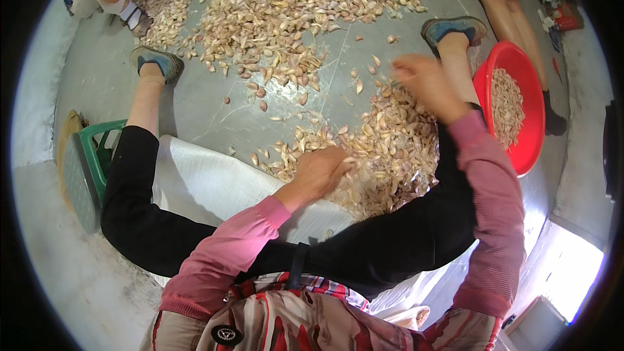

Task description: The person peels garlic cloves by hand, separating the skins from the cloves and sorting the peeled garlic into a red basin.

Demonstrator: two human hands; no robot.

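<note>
Between the person's legs, a heap of garlic cloves (390, 141) lies partly on a white woven plastic sheet (204, 170). At the heap's left side is my left hand (324, 170), its fingers curled down at the cloves; whether a clove is held is hidden. Over the heap's upper right edge, beside the right shin, my right hand (424, 83) is blurred, and its grip cannot be made out. Loose cloves lie scattered on the grey floor beyond both hands. A much larger spread of garlic cloves (292, 5) covers the floor at the top of the view.
A red plastic basin (535, 122) holding small cloves stands right of the right leg. A green plastic stool (92, 156) lies tipped at the left, by the knee. Two other people's limbs show at the top left and top right. My legs, in black trousers and blue shoes, flank the heap.
</note>
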